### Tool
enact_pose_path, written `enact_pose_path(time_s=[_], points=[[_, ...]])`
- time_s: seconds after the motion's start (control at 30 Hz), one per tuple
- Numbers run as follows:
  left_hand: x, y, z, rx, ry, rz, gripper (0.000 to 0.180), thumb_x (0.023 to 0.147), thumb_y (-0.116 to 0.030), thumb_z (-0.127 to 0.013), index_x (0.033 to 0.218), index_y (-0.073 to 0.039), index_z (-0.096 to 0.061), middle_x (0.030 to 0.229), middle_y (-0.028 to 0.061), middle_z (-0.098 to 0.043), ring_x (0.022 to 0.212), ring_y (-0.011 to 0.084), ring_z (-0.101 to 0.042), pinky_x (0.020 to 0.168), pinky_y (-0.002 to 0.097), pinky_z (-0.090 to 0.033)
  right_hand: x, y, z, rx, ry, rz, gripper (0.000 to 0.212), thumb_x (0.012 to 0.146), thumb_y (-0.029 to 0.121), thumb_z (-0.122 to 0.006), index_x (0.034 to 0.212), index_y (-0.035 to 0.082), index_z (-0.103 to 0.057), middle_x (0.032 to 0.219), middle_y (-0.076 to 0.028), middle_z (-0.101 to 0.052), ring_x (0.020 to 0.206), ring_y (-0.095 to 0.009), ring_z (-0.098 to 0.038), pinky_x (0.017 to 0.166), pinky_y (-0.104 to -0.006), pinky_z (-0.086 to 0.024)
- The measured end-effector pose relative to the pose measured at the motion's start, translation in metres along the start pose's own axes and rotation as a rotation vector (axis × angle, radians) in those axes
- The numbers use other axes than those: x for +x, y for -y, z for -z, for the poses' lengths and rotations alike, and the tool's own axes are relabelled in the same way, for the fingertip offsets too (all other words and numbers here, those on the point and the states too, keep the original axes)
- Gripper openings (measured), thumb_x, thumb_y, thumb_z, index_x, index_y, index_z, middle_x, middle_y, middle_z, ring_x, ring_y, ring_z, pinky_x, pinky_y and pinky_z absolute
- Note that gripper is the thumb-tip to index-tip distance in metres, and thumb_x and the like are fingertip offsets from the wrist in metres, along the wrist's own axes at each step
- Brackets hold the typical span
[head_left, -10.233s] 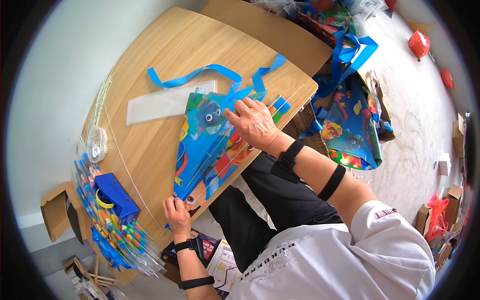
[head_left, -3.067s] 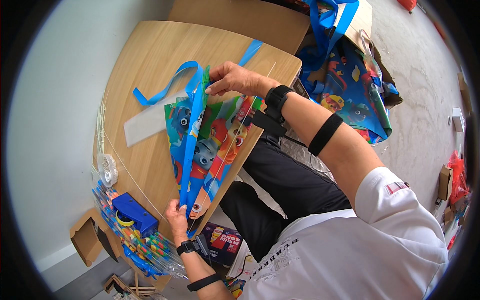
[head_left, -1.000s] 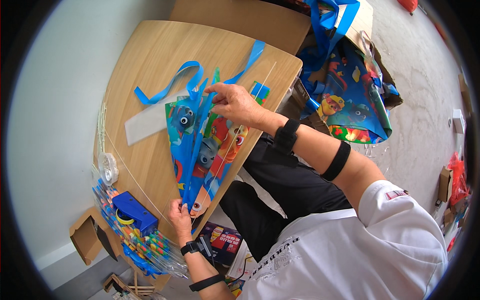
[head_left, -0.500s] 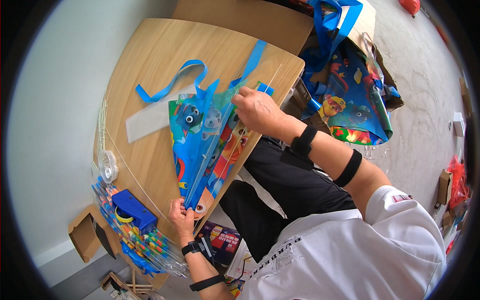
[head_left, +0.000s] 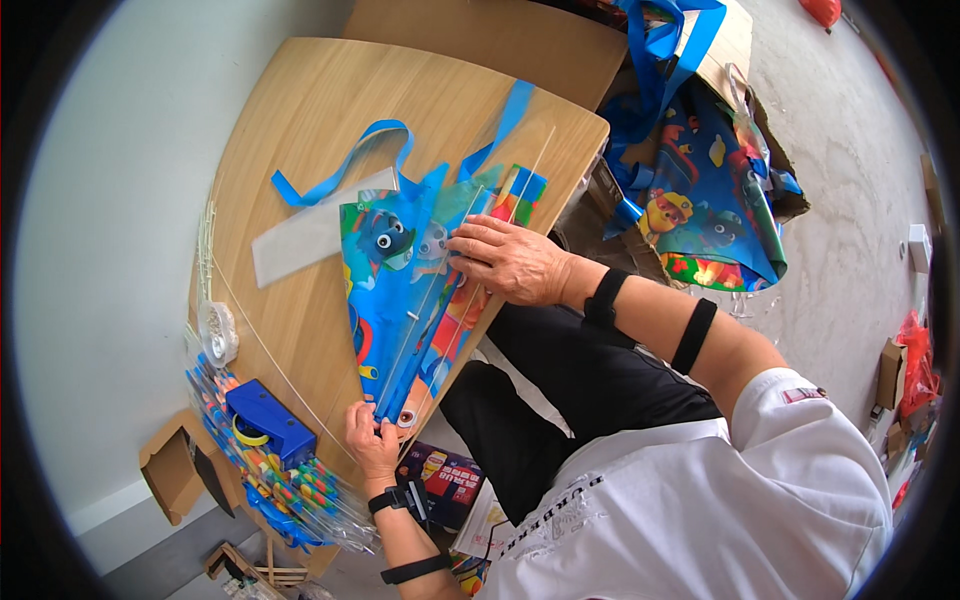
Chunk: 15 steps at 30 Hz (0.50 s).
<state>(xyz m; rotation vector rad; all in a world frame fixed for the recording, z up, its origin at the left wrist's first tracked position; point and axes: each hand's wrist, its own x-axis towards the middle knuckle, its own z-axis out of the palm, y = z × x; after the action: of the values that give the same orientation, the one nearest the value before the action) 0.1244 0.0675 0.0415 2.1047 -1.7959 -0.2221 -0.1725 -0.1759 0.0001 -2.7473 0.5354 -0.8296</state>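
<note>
A folded kite (head_left: 385, 300) of thin blue plastic film, printed with cartoon dogs, lies on the wooden table along its near right edge. Thin rods run lengthwise over it, with a small white fitting on one. At its narrow lower tip my left hand (head_left: 372, 445) is closed, thumb and fingers pinching the film. My right hand (head_left: 515, 260) lies palm down on the wider upper part, fingers stretched out over the film and rods. Blue ribbons (head_left: 510, 110) trail from the wide end across the table. What lies under my right palm is hidden.
A pale flat strip (head_left: 290, 245) lies beside the kite. Along the table's left edge are a white roll (head_left: 217, 333), a blue tape dispenser (head_left: 270, 422) and bagged colourful sticks (head_left: 325, 500). A cardboard box of printed film (head_left: 715, 200) stands off the right edge.
My right hand has come down from the upper edge, its pinch loosened into flat fingers on the film. The kite's right flap has spread out; my left hand stays at the tip.
</note>
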Motion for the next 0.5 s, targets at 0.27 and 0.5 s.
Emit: enact_pose_path(time_s=[0.27, 0.5], points=[[0.085, -0.058, 0.007, 0.251, 0.103, -0.092, 0.018, 0.078, -0.009, -0.064, 0.092, 0.0, -0.058, 0.087, 0.0212, -0.059, 0.078, 0.0385, -0.06, 0.065, 0.0479, -0.047, -0.001, -0.003, -0.005, 0.038, -0.037, 0.014, 0.04, 0.078, 0.015, -0.063, 0.115, 0.0, -0.06, 0.124, -0.014, -0.054, 0.123, -0.031, -0.049, 0.11, -0.0421, -0.036], [0.145, -0.105, -0.056, 0.34, -0.001, -0.164, 0.012, 0.08, -0.006, -0.06, 0.086, 0.001, -0.053, 0.086, 0.0204, -0.056, 0.081, 0.0394, -0.058, 0.069, 0.0481, -0.047, 0.0, -0.002, -0.006, 0.043, -0.049, 0.012, 0.043, 0.077, 0.018, -0.064, 0.115, -0.001, -0.06, 0.124, -0.014, -0.053, 0.123, -0.031, -0.048, 0.11, -0.0424, -0.036]])
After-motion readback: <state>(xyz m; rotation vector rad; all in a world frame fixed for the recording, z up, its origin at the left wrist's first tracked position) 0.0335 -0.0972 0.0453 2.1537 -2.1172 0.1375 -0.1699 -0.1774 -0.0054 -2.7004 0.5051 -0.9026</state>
